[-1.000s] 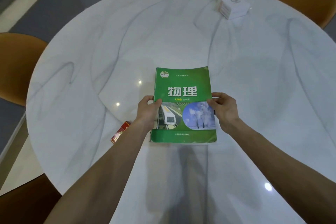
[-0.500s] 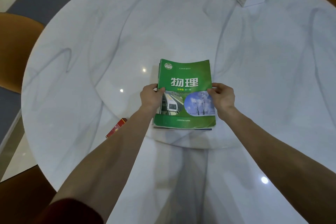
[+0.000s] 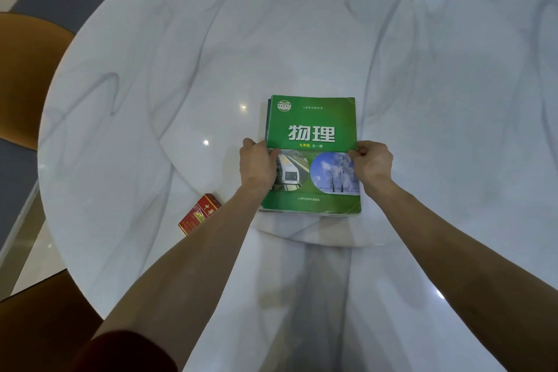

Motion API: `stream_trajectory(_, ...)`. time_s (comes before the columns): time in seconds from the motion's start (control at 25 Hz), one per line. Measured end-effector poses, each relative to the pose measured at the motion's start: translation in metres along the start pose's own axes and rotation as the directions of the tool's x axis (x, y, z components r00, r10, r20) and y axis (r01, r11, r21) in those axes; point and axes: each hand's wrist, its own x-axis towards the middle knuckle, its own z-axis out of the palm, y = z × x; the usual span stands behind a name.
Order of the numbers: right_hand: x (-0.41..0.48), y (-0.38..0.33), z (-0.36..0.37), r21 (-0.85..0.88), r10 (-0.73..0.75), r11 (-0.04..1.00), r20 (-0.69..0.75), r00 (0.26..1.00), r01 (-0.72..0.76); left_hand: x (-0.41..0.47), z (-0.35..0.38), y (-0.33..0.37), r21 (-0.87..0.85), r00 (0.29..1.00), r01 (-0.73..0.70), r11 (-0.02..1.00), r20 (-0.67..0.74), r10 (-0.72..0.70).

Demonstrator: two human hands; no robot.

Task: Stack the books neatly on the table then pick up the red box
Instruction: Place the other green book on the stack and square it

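Green physics textbook (image 3: 312,130) is laid flat, cover up, topmost on the stack of books (image 3: 267,118); blue edges of lower volumes are seen along its left side. Stack is placed on the marble table (image 3: 181,54). Red box (image 3: 199,218) is laid flat near the stack's front-left corner, apart from it.

Glossy marble-look table (image 3: 181,75); glossy paper cover on green book (image 3: 311,118); shiny red box (image 3: 199,214).
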Motion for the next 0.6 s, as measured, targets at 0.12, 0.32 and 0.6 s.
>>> stream_trajectory(0.12, -0.0009, -0.0010, 0.0000, -0.012, 0.002, 1.000, -0.003, 1.000, -0.002, 0.0002, 0.0000, -0.0009, 0.007, 1.000, 0.003, 1.000, 0.002, -0.003)
stream_trajectory(0.32, -0.0007, -0.0030, -0.0004, -0.020, -0.006, 1.000, 0.011, 1.000, 0.006, -0.0015, -0.0010, -0.0047, -0.008, 1.000, 0.022, 1.000, 0.008, -0.022)
stream_trajectory(0.6, -0.0009, -0.0075, -0.0030, -0.093, -0.033, 0.995, 0.033, 0.999, 0.036, -0.0011, -0.0047, -0.0038, 0.012, 0.999, 0.012, 1.000, 0.050, -0.012)
